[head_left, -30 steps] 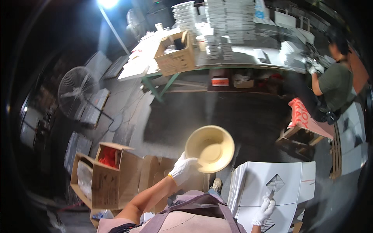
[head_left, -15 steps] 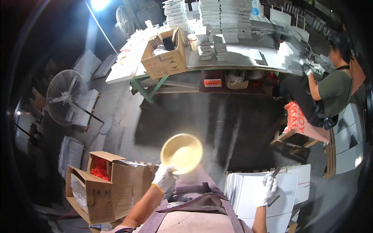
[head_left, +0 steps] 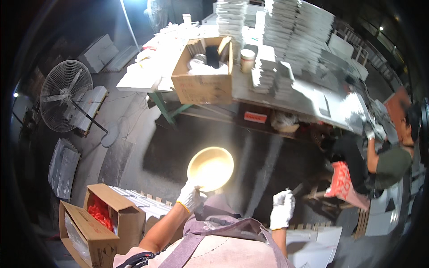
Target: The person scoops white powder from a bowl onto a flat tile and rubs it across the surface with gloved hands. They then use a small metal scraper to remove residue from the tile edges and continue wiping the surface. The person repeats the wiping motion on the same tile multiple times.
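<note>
My left hand (head_left: pixel 191 197), in a white knit glove, grips the near rim of a yellow plastic basin (head_left: pixel 210 169). The basin is held in front of my body with its inside facing me; strong light washes out its contents, if any. My right hand (head_left: pixel 282 209), gloved too, is closed into a fist around a dark, thin, flat tool (head_left: pixel 296 188). Its end pokes out past the fingers toward the upper right, and blur hides its exact kind. Below this hand lies a stack of white panels (head_left: pixel 315 243).
Ahead stands a worktable (head_left: pixel 263 96) with a cardboard box (head_left: pixel 203 87), a paper cup (head_left: pixel 247 60) and stacked white pieces. A co-worker (head_left: pixel 393 165) sits at right. A fan (head_left: pixel 66 96) stands left; open cartons (head_left: pixel 100 232) with red material sit at lower left.
My view has shifted toward the table. My right hand has lifted off the white panels and moved left with the dark flat tool. My left hand still holds the basin.
</note>
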Action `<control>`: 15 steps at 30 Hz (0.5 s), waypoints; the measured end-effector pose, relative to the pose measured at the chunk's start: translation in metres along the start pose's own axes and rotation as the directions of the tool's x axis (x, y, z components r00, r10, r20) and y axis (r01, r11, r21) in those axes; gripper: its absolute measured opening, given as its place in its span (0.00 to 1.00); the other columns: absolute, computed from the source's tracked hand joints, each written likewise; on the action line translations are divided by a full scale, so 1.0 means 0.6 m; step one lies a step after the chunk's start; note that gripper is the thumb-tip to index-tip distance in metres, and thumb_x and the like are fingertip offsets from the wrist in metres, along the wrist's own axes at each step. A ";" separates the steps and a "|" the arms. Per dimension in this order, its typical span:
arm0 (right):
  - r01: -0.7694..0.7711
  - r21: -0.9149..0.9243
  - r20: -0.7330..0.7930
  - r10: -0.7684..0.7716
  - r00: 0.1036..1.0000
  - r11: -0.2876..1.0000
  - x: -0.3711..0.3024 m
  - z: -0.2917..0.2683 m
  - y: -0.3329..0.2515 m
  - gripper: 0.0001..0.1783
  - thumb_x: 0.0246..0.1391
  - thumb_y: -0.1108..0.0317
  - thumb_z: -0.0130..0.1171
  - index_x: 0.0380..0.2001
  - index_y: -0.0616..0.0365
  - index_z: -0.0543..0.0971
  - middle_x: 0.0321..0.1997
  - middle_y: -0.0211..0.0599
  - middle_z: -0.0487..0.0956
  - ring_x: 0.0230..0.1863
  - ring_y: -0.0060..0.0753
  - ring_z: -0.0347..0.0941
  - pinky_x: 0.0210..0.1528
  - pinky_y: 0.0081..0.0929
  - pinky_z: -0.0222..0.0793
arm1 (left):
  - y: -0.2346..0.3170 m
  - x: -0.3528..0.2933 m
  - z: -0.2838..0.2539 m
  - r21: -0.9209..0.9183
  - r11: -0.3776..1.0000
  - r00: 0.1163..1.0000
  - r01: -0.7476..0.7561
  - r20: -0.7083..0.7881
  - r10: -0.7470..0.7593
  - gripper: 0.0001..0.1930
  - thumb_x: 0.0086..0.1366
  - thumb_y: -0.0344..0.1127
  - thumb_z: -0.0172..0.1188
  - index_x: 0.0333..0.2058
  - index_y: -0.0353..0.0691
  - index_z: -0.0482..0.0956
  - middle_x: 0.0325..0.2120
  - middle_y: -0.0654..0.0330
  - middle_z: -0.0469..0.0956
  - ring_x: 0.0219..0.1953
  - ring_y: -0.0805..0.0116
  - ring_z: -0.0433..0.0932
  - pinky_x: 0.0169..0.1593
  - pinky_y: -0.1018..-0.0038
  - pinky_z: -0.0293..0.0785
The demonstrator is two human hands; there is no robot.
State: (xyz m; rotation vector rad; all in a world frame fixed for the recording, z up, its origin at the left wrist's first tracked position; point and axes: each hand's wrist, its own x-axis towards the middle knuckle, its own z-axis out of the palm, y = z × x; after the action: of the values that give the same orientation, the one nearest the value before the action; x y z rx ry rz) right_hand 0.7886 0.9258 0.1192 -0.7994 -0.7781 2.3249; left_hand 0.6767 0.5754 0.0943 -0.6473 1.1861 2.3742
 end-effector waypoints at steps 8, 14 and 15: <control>-0.315 -0.191 0.295 0.361 0.885 0.930 0.128 0.344 0.218 0.04 0.70 0.73 0.55 0.43 0.59 0.79 0.37 0.33 0.76 0.35 0.28 0.71 0.41 0.29 0.72 | 0.224 0.144 -0.064 -0.053 0.997 0.961 -0.055 -0.275 0.038 0.16 0.69 0.29 0.52 0.54 0.37 0.74 0.40 0.54 0.80 0.29 0.60 0.82 0.24 0.68 0.80; -0.354 -0.402 0.423 0.514 0.746 0.844 0.180 0.514 0.332 0.09 0.68 0.74 0.57 0.47 0.66 0.80 0.43 0.42 0.84 0.38 0.35 0.82 0.46 0.34 0.82 | 0.317 0.171 -0.174 -0.031 0.964 0.818 -0.265 -0.536 0.208 0.16 0.74 0.31 0.50 0.58 0.38 0.70 0.48 0.51 0.78 0.39 0.58 0.83 0.27 0.66 0.86; -0.352 -0.513 0.386 0.577 0.720 0.783 0.180 0.543 0.354 0.09 0.68 0.74 0.57 0.48 0.66 0.80 0.43 0.43 0.84 0.38 0.35 0.83 0.47 0.33 0.83 | 0.324 0.174 -0.189 -0.032 0.959 0.814 -0.282 -0.538 0.222 0.16 0.74 0.31 0.51 0.58 0.39 0.70 0.49 0.51 0.77 0.41 0.57 0.83 0.29 0.65 0.86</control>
State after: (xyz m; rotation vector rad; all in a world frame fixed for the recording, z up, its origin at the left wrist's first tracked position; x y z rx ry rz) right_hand 0.4304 0.7429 0.1523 -0.5599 -1.4906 2.9648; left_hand 0.5118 0.3903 0.0974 -1.3282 1.4399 2.5805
